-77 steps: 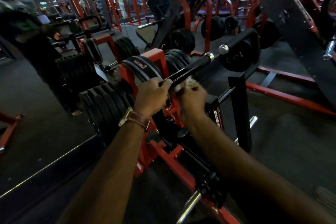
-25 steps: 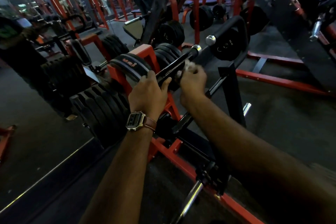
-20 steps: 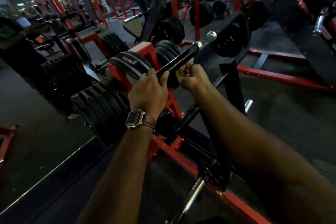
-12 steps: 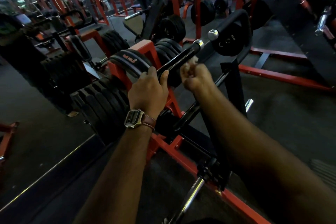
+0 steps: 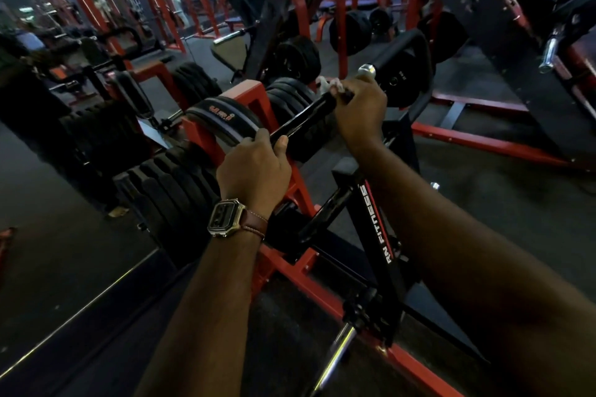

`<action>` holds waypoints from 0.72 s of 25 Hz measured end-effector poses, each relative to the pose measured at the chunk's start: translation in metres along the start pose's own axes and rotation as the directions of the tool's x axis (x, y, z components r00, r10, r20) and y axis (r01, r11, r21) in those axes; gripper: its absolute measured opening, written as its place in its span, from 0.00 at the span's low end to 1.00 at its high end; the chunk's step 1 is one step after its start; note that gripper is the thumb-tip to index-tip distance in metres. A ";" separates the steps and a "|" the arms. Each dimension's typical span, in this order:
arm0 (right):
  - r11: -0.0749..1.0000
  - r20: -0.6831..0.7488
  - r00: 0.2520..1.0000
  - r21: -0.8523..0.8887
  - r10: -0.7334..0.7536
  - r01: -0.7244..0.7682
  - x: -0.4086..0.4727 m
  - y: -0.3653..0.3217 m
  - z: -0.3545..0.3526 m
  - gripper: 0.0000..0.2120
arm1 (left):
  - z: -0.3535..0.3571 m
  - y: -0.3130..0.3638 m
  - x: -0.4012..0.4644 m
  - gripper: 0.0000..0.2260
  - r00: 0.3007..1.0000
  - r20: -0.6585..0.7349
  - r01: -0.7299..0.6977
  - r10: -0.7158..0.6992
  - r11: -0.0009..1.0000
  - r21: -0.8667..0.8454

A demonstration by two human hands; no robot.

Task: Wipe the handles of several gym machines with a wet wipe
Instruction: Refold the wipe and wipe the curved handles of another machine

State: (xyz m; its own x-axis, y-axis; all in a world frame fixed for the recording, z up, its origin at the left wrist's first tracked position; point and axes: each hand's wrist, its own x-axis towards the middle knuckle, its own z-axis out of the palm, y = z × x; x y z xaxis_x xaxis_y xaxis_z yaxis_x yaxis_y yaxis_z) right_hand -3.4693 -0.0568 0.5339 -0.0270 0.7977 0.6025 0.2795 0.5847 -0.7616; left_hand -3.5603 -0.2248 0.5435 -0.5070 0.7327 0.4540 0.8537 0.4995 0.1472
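Left hand [image 5: 254,167] wraps the near part of the black handle [image 5: 303,121], fingers curled over the bar, wristwatch [image 5: 225,217] on that wrist. Right hand [image 5: 359,106] grips the handle's far end, white wet wipe [image 5: 327,83] bunched under its fingers, probably pressed to the bar though blurred. Chrome end cap [image 5: 367,69] just beyond. Weight plates [image 5: 174,184] stacked at left on the red frame [image 5: 248,97].

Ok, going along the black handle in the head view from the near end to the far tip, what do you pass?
Wristwatch → left hand gripping the handle → bare black stretch → right hand holding the wet wipe against it → chrome end cap.
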 end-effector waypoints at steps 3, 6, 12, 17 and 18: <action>0.983 0.268 0.955 -0.097 -0.125 0.156 -0.010 -0.008 0.005 0.08 | 0.000 0.009 0.002 0.16 1.000 -0.020 -0.004 0.004 0.999 0.034; 0.945 0.382 0.906 -0.186 -0.181 0.268 0.004 -0.011 -0.004 0.07 | 0.004 0.023 0.000 0.12 0.999 -0.030 -0.027 0.030 0.995 0.099; 0.968 0.302 0.925 -0.023 -0.232 0.250 -0.032 -0.014 -0.003 0.04 | 0.009 0.020 -0.008 0.17 0.996 -0.074 -0.029 0.042 0.985 0.169; 0.959 -0.032 0.976 0.195 0.216 -0.206 -0.026 -0.002 0.013 0.05 | 0.015 0.019 -0.010 0.18 0.993 -0.095 -0.048 0.071 0.973 0.225; 0.842 -0.043 0.884 0.330 0.465 -0.427 -0.010 -0.002 0.012 0.06 | 0.016 0.018 -0.011 0.18 0.992 -0.099 -0.051 0.076 0.971 0.233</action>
State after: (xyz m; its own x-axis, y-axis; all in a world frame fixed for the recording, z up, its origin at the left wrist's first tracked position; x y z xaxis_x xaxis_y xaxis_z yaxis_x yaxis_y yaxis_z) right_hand -3.4812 -0.0643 0.5260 0.1476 0.9709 0.1888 -0.0699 0.2007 -0.9772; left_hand -3.5409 -0.2166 0.5275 -0.4265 0.7194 0.5483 0.8272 0.5555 -0.0853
